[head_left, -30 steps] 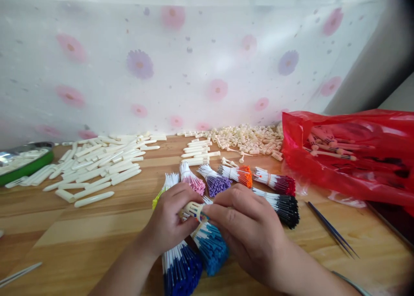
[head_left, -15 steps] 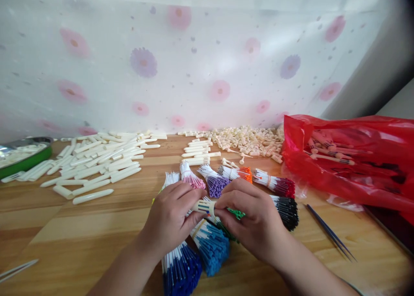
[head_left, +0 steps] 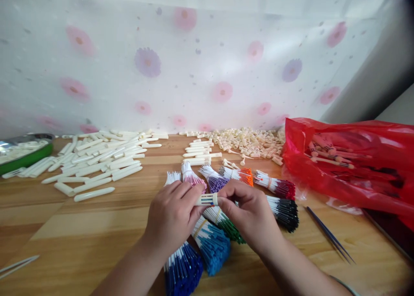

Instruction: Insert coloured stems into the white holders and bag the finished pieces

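Note:
My left hand point(head_left: 171, 212) is closed round a cream multicolour pen barrel point(head_left: 207, 199), whose slotted end points right with dark sliders showing in the slots. Thumb and forefinger of my right hand point(head_left: 254, 214) pinch at that slotted end; whether a small part is between them is hidden. Below and around the hands lie banded bundles of pen refills: dark blue point(head_left: 183, 270), light blue point(head_left: 211, 246), green point(head_left: 228, 227), black point(head_left: 284, 212), dark red point(head_left: 274, 184), orange point(head_left: 241, 175), purple point(head_left: 215, 182) and pink point(head_left: 193, 175).
Cream pen tubes point(head_left: 106, 156) are heaped at the left beside a green-rimmed bowl point(head_left: 45, 151). Small slotted pieces point(head_left: 249, 141) pile up at the back. At the right are a red plastic bag point(head_left: 362, 175) and dark tweezers point(head_left: 330, 235); pale tweezers point(head_left: 19, 266) lie front left.
The barrel has turned slightly and shifted a little right, showing its slots more squarely. My right fingers have moved from gripping around its end to a pinch at its tip.

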A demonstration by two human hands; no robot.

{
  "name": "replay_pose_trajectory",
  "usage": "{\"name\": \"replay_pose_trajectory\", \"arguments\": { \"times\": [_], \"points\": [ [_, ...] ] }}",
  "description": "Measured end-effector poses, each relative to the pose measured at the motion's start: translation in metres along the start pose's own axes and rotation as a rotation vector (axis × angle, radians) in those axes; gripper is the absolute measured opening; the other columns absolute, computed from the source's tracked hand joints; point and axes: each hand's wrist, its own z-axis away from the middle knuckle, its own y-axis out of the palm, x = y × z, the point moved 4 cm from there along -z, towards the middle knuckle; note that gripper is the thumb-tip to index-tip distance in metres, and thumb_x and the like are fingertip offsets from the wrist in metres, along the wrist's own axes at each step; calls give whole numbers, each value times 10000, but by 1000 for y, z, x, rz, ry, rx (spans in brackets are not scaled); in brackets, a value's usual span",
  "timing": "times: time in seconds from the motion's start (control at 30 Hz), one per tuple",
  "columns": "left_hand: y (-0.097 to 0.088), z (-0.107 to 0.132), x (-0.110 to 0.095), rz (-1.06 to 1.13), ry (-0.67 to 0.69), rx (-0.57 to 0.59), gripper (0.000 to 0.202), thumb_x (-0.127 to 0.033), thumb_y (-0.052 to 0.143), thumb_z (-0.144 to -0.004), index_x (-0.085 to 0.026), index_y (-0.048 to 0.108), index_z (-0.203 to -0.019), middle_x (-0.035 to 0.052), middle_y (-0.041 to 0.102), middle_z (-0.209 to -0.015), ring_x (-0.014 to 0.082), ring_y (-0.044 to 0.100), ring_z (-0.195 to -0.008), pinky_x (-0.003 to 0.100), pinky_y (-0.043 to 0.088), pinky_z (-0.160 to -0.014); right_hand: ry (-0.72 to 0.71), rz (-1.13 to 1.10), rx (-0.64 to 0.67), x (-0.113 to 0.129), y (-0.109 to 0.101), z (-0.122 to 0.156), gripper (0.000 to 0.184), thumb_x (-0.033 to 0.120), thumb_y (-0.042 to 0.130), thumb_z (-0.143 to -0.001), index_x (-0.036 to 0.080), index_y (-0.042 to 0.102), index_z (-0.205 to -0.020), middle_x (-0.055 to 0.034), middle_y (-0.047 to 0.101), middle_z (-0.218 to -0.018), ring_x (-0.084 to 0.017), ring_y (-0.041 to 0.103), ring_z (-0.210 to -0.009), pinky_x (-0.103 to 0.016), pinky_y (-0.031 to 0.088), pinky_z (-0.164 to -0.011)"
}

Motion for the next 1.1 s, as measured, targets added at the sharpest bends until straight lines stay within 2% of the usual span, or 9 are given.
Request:
{"name": "replay_pose_trajectory", "arguments": {
  "times": [0.23, 0.4, 0.53, 0.67, 0.77, 0.83, 0.93, 1.03, 1.1],
  "points": [
    [2, 0, 1, -37, -46, 30, 293, -381, 466, -908, -169, 643, -1006, 66, 650, -802, 229, 561, -743, 338, 419, -654, 150, -289, 120, -10, 3, -3, 132, 265, 630, -783, 154, 626, -712, 27, 555, -650, -88, 474, -611, -208, 378, -595],
    [1, -1, 1, -12, -68, 32, 299, -387, 453, -911, -172, 650, -977, 67, 648, -780, 235, 568, -734, 339, 421, -638, 128, -297, 169, -7, 2, -3, 124, 261, 619, -814, 169, 654, -737, 27, 573, -684, -91, 494, -658, -210, 388, -639],
    [7, -3, 5, 136, -136, 102, 253, -389, 509, -887, -189, 652, -950, 62, 669, -842, 226, 597, -800, 316, 435, -683, 83, -224, 163, -7, -7, -7, 118, 259, 615, -811, 174, 667, -747, 9, 622, -709, -114, 547, -684, -231, 419, -660],
    [19, -2, 12, 355, -300, 207, 232, -378, 594, -837, -193, 640, -969, 44, 694, -911, 190, 627, -829, 267, 446, -720, 12, 145, 105, -11, -34, 1, 100, 216, 584, -817, 173, 672, -799, -17, 654, -759, -142, 588, -730, -255, 437, -690],
    [28, -1, 11, 373, -352, 327, 160, -341, 607, -815, -186, 644, -826, 11, 666, -748, 164, 603, -687, 239, 419, -616, 6, 556, 276, -17, -41, 23, 111, 169, 563, -825, 178, 655, -763, -14, 632, -749, -140, 577, -717, -251, 422, -671],
    [31, 0, 6, 380, -281, 388, 133, -295, 593, -812, -190, 636, -742, 2, 637, -713, 157, 583, -671, 231, 400, -593, 3, 745, 339, -19, -39, 38, 102, 167, 562, -832, 188, 657, -799, -19, 625, -794, -148, 577, -758, -256, 419, -695],
    [35, -1, -3, 446, -179, 424, 91, -212, 582, -793, -219, 671, -803, 4, 669, -838, 161, 603, -770, 237, 421, -676, -12, 947, 320, -19, -30, 52, 79, 206, 585, -833, 198, 656, -867, -35, 619, -880, -173, 576, -836, -272, 420, -748],
    [38, 0, -6, 504, -185, 459, 199, -181, 563, -781, -257, 692, -912, -1, 703, -983, 171, 626, -884, 246, 428, -772, -2, 1118, 305, -19, -19, 52, 82, 244, 586, -834, 201, 652, -855, -47, 614, -897, -195, 574, -849, -284, 419, -738],
    [42, 2, -7, 502, -202, 515, 244, -173, 554, -770, -272, 695, -943, -6, 714, -996, 177, 632, -902, 248, 425, -778, 22, 1187, 283, -19, -15, 48, 109, 263, 557, -851, 202, 647, -848, -51, 614, -889, -203, 577, -848, -285, 417, -717]
  ]
}}
